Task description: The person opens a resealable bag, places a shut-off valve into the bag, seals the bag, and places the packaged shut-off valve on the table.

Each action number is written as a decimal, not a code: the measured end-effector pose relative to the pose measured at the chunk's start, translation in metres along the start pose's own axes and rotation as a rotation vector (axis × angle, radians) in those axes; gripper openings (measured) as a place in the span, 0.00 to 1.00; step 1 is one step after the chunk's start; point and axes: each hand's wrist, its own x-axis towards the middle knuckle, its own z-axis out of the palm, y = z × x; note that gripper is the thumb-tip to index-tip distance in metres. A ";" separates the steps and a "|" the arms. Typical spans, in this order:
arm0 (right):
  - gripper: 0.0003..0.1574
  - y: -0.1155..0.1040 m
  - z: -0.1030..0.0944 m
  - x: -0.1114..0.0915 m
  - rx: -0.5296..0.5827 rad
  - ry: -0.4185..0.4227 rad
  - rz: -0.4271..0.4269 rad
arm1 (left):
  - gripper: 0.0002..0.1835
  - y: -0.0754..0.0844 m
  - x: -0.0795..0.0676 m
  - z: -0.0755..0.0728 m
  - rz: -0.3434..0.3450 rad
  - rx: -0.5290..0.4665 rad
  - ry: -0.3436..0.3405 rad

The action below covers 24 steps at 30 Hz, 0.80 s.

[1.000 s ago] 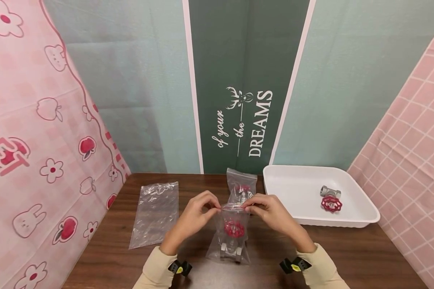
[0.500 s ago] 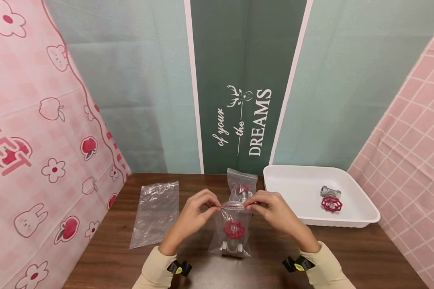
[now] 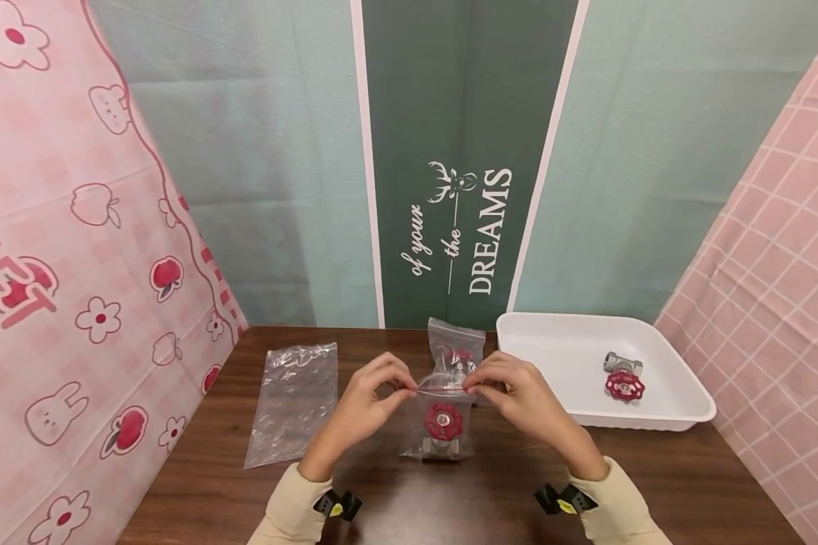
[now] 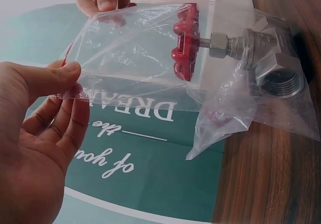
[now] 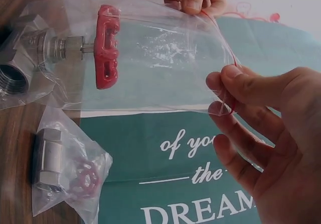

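A clear zip bag [image 3: 414,445] with a red line along its mouth holds a gate valve with a red handwheel [image 3: 443,421] and a silver threaded body [image 4: 271,58]. My left hand [image 3: 376,390] pinches the left corner of the bag's mouth between thumb and fingers. At the opposite corner, the thumb and fingertips of my right hand [image 3: 511,387] pinch the same edge. Between them the mouth is stretched sideways. The valve sits in the bottom of the bag, handwheel up, close over the table.
Behind stands a second bagged valve [image 5: 50,158]. A flat clear bag [image 3: 291,405] lies on the wooden table [image 3: 198,484] at the left. The white tray [image 3: 552,356] at back right holds a loose valve [image 3: 623,376]. Cloth hangings [image 3: 300,189] enclose the back and sides.
The bottom of the bag and its valve have swung away from me, toward the back of the table. Both hands keep their pinch at the mouth and have barely moved.
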 end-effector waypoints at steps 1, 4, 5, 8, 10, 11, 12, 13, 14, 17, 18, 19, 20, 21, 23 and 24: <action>0.19 0.000 0.000 0.000 0.012 -0.002 0.008 | 0.09 0.000 0.000 0.000 -0.003 -0.002 -0.001; 0.19 0.000 0.000 -0.001 0.057 -0.005 0.027 | 0.09 0.000 0.000 -0.002 -0.057 -0.011 -0.020; 0.19 0.000 0.001 -0.002 0.066 -0.005 0.029 | 0.10 0.000 -0.001 -0.002 -0.081 -0.012 -0.031; 0.19 0.000 0.001 -0.004 0.103 0.002 0.018 | 0.12 0.001 -0.003 -0.004 -0.175 -0.018 -0.065; 0.17 0.001 0.002 -0.005 0.129 0.010 0.001 | 0.10 0.000 -0.005 -0.005 -0.230 -0.021 -0.080; 0.17 0.001 0.003 -0.005 0.140 0.014 -0.007 | 0.08 0.000 -0.006 -0.005 -0.252 -0.020 -0.081; 0.17 0.001 0.003 -0.005 0.151 0.016 -0.015 | 0.07 -0.001 -0.007 -0.005 -0.264 -0.020 -0.078; 0.17 0.001 0.004 -0.006 0.160 0.015 -0.021 | 0.05 -0.002 -0.007 -0.006 -0.268 -0.021 -0.073; 0.17 0.002 0.004 -0.006 0.168 0.010 -0.020 | 0.04 -0.003 -0.008 -0.006 -0.268 -0.023 -0.066; 0.18 0.001 0.006 -0.008 0.180 -0.021 0.017 | 0.02 -0.004 -0.009 -0.007 -0.247 -0.026 -0.042; 0.17 0.001 0.007 -0.008 0.188 -0.036 0.031 | 0.03 -0.005 -0.009 -0.007 -0.240 -0.031 -0.038; 0.17 0.001 0.008 -0.009 0.195 -0.048 0.047 | 0.04 -0.005 -0.010 -0.007 -0.238 -0.034 -0.036; 0.17 0.000 0.009 -0.009 0.200 -0.060 0.062 | 0.04 -0.005 -0.010 -0.007 -0.238 -0.038 -0.034; 0.16 -0.001 0.010 -0.009 0.202 -0.070 0.072 | 0.05 -0.005 -0.010 -0.007 -0.239 -0.042 -0.033; 0.15 -0.002 0.012 -0.008 0.206 -0.087 0.090 | 0.05 -0.005 -0.010 -0.006 -0.238 -0.050 -0.033; 0.15 -0.003 0.013 -0.007 0.207 -0.097 0.103 | 0.04 -0.005 -0.010 -0.006 -0.238 -0.056 -0.034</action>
